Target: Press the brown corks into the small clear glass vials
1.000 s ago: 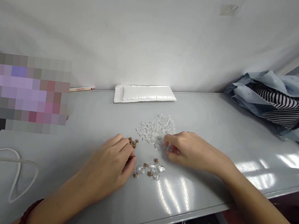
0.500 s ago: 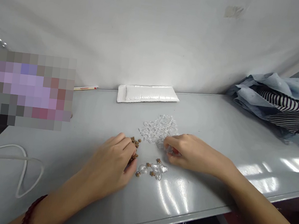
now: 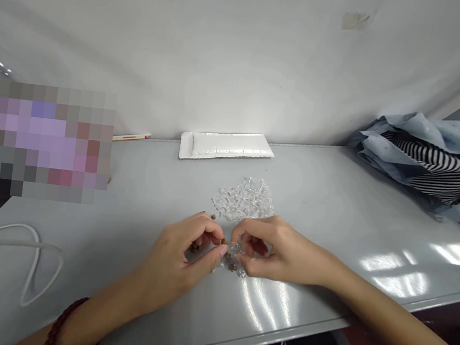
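Between its thumb and forefinger, my left hand point(image 3: 192, 248) pinches a small brown cork point(image 3: 224, 242). Facing it, my right hand point(image 3: 265, 248) grips a tiny clear glass bottle point(image 3: 237, 248) by the fingertips, and the cork is right at the bottle's end. Whether the cork sits inside the neck is too small to tell. Just below lie several corked little bottles point(image 3: 239, 271), partly hidden by the hands. Loose corks point(image 3: 195, 246) show under my left palm, and one more cork point(image 3: 213, 216) lies beyond the fingers. Behind my right hand spreads a pile of clear glass bottles point(image 3: 246, 199).
A white padded pouch point(image 3: 228, 145) lies by the wall, with a thin stick-like item point(image 3: 132, 137) to its left. Blue cloth with a striped lining point(image 3: 442, 163) is heaped at the right. A white cable point(image 3: 30, 266) loops at the left, below a blurred-out patch.
My left hand has lifted from the cork heap with a cork in its fingertips. My right hand has moved left and nearer from the pile, bringing a bottle to meet it.
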`<control>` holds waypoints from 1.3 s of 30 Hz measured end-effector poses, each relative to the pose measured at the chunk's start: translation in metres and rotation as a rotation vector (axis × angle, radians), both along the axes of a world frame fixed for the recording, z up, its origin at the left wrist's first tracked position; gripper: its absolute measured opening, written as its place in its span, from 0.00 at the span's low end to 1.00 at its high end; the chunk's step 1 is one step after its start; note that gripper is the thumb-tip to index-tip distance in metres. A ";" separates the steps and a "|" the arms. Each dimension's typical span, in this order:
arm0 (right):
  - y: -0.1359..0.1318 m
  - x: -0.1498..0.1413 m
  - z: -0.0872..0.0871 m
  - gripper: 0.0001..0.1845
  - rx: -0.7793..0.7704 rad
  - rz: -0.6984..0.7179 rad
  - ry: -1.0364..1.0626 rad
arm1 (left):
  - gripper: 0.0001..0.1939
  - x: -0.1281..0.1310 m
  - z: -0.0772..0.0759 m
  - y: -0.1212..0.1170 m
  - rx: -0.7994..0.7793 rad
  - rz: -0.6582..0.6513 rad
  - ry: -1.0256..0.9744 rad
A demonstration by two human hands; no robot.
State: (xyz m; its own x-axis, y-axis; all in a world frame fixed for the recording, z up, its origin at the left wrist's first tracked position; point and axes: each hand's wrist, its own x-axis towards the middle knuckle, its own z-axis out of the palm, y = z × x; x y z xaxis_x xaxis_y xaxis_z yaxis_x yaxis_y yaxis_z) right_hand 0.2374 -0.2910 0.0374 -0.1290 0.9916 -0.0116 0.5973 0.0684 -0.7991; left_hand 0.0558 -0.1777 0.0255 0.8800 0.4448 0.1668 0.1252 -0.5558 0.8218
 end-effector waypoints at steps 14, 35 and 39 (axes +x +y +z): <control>0.002 -0.005 -0.002 0.07 -0.004 -0.019 0.139 | 0.07 0.000 -0.006 0.000 0.236 -0.039 -0.241; 0.001 -0.006 -0.006 0.07 -0.235 -0.036 0.668 | 0.15 -0.001 -0.007 -0.006 0.548 -0.028 -0.365; 0.002 -0.006 -0.005 0.09 -0.230 -0.023 0.650 | 0.13 0.000 -0.006 -0.005 0.543 -0.027 -0.336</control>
